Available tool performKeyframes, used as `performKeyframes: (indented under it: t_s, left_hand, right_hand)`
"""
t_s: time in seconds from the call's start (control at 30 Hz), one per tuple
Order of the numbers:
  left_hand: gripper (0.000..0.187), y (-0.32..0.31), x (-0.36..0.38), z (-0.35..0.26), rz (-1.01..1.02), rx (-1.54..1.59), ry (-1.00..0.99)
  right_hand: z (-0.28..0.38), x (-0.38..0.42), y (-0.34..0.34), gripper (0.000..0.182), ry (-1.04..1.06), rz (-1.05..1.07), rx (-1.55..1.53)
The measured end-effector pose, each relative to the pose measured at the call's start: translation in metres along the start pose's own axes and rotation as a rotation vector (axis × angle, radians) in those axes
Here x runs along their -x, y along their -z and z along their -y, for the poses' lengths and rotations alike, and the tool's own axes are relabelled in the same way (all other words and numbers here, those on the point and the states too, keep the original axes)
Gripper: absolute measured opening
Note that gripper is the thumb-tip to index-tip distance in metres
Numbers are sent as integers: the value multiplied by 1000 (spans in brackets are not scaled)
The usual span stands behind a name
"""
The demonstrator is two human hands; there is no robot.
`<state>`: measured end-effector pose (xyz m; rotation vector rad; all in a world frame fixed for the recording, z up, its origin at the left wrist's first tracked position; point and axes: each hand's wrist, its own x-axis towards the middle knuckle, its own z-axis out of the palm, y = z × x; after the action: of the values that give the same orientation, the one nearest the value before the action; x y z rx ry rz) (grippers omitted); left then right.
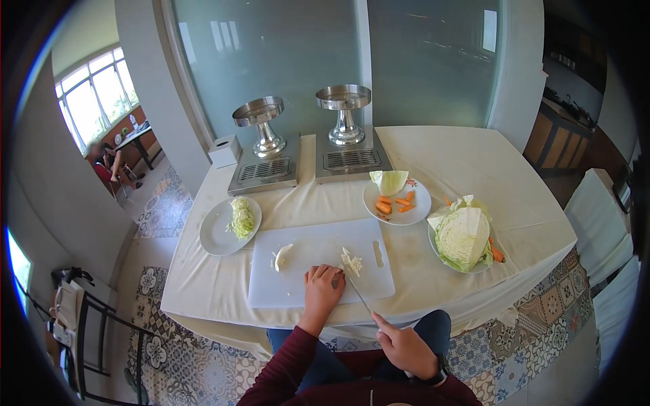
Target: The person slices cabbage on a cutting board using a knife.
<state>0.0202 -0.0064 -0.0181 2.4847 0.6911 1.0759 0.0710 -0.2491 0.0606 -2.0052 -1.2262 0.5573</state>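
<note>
My right hand (408, 350) is wrapped round the handle of a kitchen knife (360, 296), its blade slanting up and left across the near edge of the white cutting board (318, 233). Beside the blade tip, my left hand (323, 289) presses on the board with curled fingers; whatever lies under them is hidden. Just beyond the blade is a small heap of cut cabbage strips (351, 262). A curved pale cabbage piece (283, 257) rests on the board's left half, with small scraps around it.
Shredded cabbage (241, 218) sits on a left plate (215, 233). Behind the board, another plate (424, 199) bears carrot pieces (384, 206) and a cabbage wedge (389, 181). A large cut cabbage (462, 237) stands at right. Two metal stands (346, 128) are at the back. A person (112, 162) sits far left.
</note>
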Motion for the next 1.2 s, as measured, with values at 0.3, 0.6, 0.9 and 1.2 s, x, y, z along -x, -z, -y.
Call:
performKeyframes:
  t_s: [0.3,0.6,0.9,1.2]
  left_hand:
    - [10,-2,0,0,-2,0,-10]
    - [9,-2,-1,1,0,0,1]
    - [9,0,-1,-1,-3,-11,1]
    - [9,0,0,-1,6,-17,9]
  right_hand:
    - [-6,-11,-10,51,14,-6,-45]
    - [-9,-52,-23,51,49,-48,-9]
    - [-9,-56,-28,52,34,-50,32]
    - [-4,-32,-22,52,-10,-30,56]
